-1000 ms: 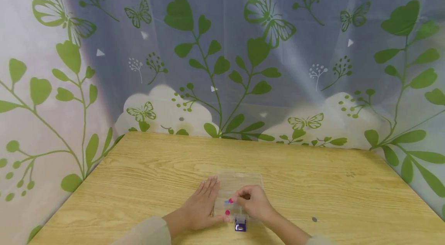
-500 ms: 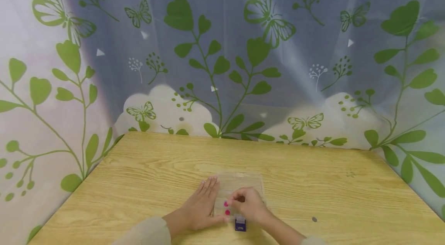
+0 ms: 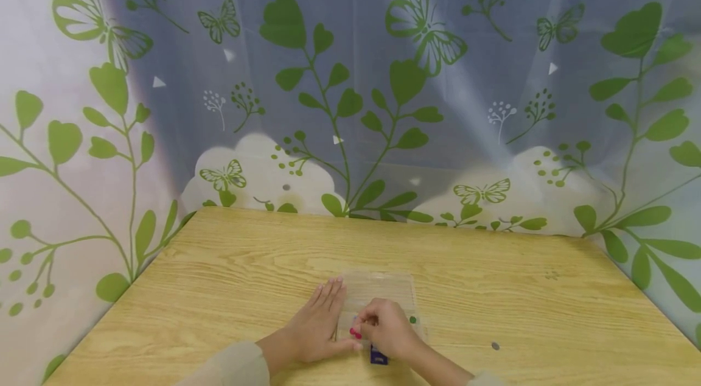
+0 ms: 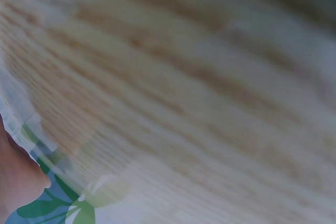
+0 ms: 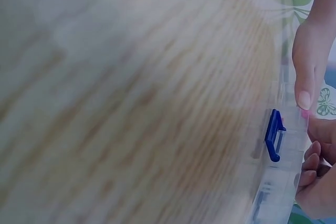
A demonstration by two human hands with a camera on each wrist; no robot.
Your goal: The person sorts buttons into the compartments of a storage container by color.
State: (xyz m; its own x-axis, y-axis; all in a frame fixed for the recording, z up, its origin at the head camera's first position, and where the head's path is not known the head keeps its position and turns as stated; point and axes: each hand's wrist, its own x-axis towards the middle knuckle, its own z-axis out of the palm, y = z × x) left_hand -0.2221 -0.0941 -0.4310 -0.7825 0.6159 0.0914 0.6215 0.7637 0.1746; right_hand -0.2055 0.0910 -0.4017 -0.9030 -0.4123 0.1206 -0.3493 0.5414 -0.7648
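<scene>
A clear plastic box with a blue latch lies on the wooden table. My left hand rests flat on the table along the box's left side, thumb against its near edge. My right hand is curled over the box's near part and pinches a small pink bead. A green bead shows inside the box to the right of that hand. In the right wrist view the blue latch, the left thumb and my right fingers appear at the box's edge.
A leaf-and-butterfly printed curtain closes off the table's far and side edges. A small dark spot marks the table to the right of the box. The left wrist view is blurred wood grain with a bit of hand.
My right hand has drawn toward me over the box with the pink bead, covering the second pink bead and part of the latch. The green bead is now uncovered. The left hand stayed still.
</scene>
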